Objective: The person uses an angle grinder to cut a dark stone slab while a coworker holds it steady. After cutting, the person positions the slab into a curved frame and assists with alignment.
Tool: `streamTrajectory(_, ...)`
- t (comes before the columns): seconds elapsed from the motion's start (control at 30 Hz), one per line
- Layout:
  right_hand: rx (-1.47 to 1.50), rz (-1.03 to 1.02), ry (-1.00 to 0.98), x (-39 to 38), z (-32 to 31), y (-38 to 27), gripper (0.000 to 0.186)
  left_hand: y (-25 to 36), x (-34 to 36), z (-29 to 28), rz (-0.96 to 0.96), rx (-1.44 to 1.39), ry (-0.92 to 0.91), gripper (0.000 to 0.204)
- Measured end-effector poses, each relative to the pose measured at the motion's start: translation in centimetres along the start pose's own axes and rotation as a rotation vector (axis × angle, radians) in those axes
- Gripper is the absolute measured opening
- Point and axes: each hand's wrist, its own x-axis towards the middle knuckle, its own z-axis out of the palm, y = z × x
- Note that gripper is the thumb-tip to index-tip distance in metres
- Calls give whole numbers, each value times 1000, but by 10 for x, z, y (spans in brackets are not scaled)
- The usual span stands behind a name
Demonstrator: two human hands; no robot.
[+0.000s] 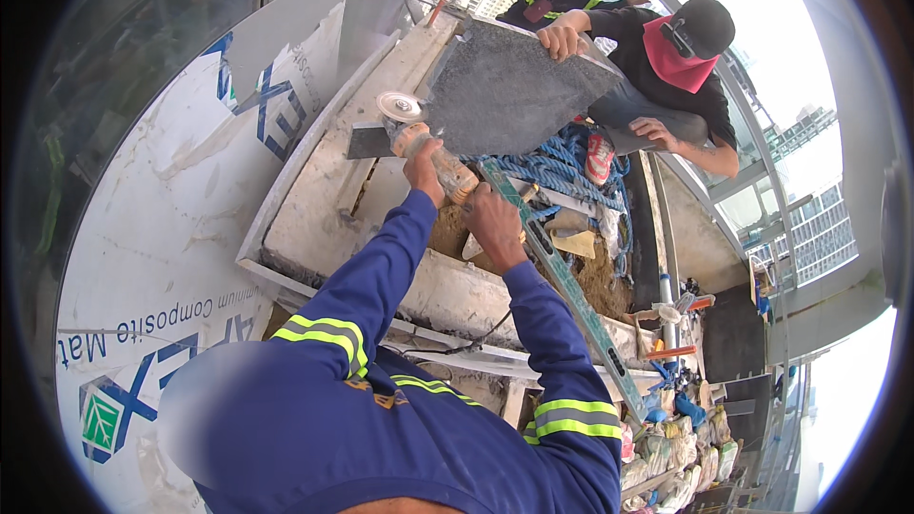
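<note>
Two-handed hold on an angle grinder (455, 176) beside a dark grey slab (514, 90), the slab serving as landmark. The grinder lies just off the slab's lower left side, its pale disc (400, 107) close to the slab's left edge; whether disc and slab touch cannot be told. The fingers of the left hand (424, 174) are clamped on the grinder's body near the disc end, and those of the right hand (495, 226) close round its rear end; gripping the tool at two spaced points probably steadies it and governs the disc's angle.

To the right of the slab crouches a co-worker (700, 109), one hand (564, 38) with fingers hooked over the slab's upper edge, apparently to keep the tilted piece from slipping. The co-worker's other hand (657, 136) hangs free beyond the slab's right side. A small dark strip (369, 143) lies left of the slab, near the disc. Blue rope (571, 167) is heaped below and right of the slab, inside a concrete trough (286, 238). A green metal bar (562, 271) slants from the slab's lower edge across the trough's near wall, which seems to prop it.
</note>
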Motion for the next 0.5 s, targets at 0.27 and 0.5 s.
streamTrajectory(0.27, 9, -28, 20, 20, 13, -4, 38, 9, 32, 0, 39, 30, 26, 46)
streamTrajectory(0.5, 13, -4, -11, 15, 12, -5, 42, 10, 22, 1, 22, 37, 9, 47)
